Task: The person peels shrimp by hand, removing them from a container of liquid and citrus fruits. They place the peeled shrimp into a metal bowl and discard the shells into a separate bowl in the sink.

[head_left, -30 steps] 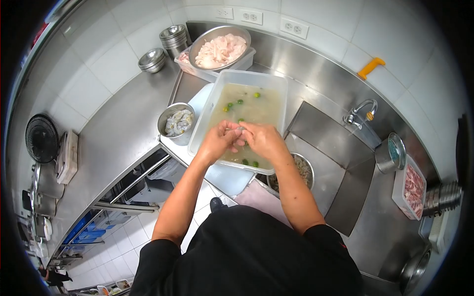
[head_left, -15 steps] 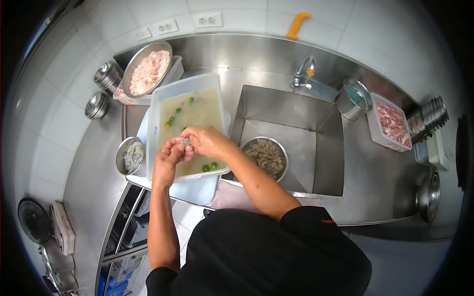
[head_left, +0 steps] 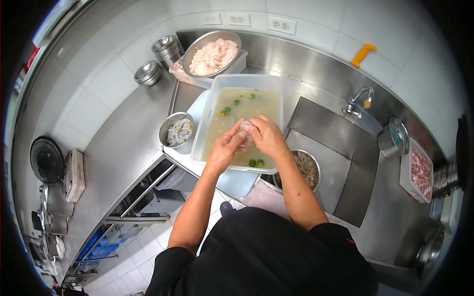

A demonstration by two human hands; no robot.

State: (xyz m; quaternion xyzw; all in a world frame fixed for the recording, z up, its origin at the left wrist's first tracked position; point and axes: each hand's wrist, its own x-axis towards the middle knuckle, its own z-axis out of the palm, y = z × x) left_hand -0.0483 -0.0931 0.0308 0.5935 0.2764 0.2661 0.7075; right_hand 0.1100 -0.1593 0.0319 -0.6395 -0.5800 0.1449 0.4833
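Over a clear plastic tub [head_left: 247,82] of cloudy liquid, both my hands meet with the fingertips pinched together. Between them is a small greyish, translucent shrimp [head_left: 245,125], partly covered by the fingers. My left hand [head_left: 226,148] grips it from the left side, and my right hand [head_left: 269,137] closes on it from the right. Several small green limes [head_left: 224,110] float in the tub. To the left stands a metal bowl [head_left: 163,133] with pale peeled shrimp [head_left: 180,132]. Partly behind my right forearm, a metal bowl of darker shrimp [head_left: 306,170] sits in the sink.
The steel sink [head_left: 316,118] has a faucet [head_left: 360,101] at its back edge. Behind the tub is a bowl of pale meat strips [head_left: 213,56], beside stacked metal bowls [head_left: 167,48]. At right stand a metal pot [head_left: 393,140] and a container of red meat [head_left: 419,170].
The view has swung left, so the counter and sink appear shifted right. Both hands stay together over the tub, with the shrimp still between the fingers.
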